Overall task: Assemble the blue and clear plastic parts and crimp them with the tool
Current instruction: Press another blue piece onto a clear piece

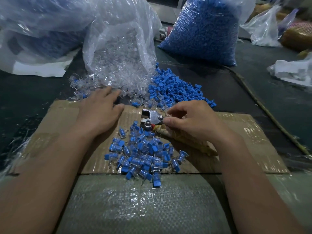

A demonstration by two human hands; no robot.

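A metal crimping tool [152, 118] with cloth-wrapped handles lies on the taped cardboard sheet [244, 132]. My right hand [190, 120] curls over its handle end, thumb and fingers pinching near the pivot. My left hand [101, 110] reaches palm down, fingers straight, to the edge of the spilled clear plastic parts [81, 88]. Loose blue parts [177, 86] are heaped to the right of those. A pile of assembled blue-and-clear pieces [143, 154] sits between my forearms.
An open bag of clear parts [118, 53] stands behind my left hand. A full bag of blue parts [202, 31] stands at the back right. More plastic bags [265, 29] lie around. A woven sack [138, 208] covers the near edge.
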